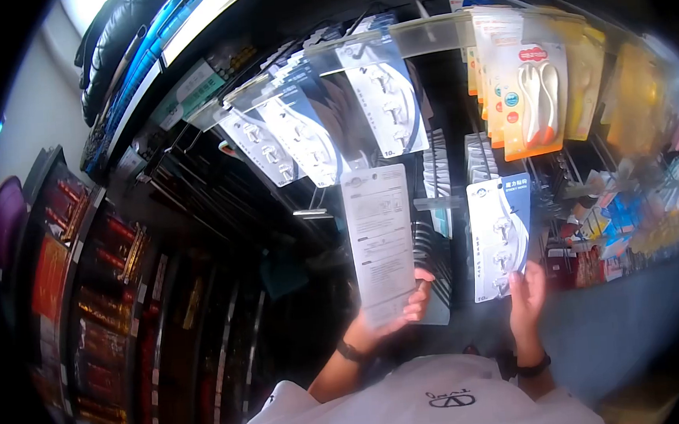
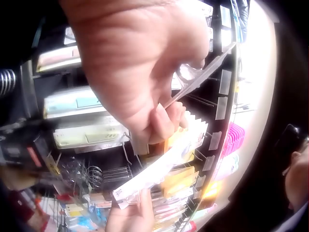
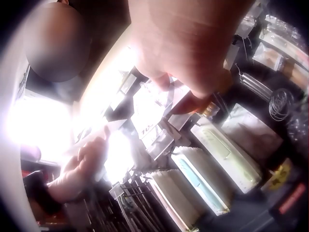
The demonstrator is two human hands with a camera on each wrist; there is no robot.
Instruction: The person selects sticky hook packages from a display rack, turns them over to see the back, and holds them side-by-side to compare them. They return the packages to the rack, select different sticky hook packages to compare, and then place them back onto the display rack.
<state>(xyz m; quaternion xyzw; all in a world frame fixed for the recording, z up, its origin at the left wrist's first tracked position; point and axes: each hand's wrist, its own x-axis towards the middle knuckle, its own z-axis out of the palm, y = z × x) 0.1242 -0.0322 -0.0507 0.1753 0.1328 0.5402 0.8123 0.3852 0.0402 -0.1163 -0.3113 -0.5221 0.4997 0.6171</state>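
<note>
Fingers grasped two cards, well apart — left hand [image 1: 394, 312] on a printed card's [image 1: 378, 237] lower edge, right hand [image 1: 527, 289] on a hook card's [image 1: 501, 236]; three hook packs [image 1: 385, 98] hung above.

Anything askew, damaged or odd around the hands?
Only a mismatch: the left hand holds a text-covered card back out, while the right hand pinches a hook card front out. No damage visible; far right blurred.

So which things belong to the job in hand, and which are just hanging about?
Seemingly the job:
- left hand, printed card
- right hand, hook card

Just hanging there:
- upper hook cards
- fork-and-spoon pack
- yellow packs
</note>
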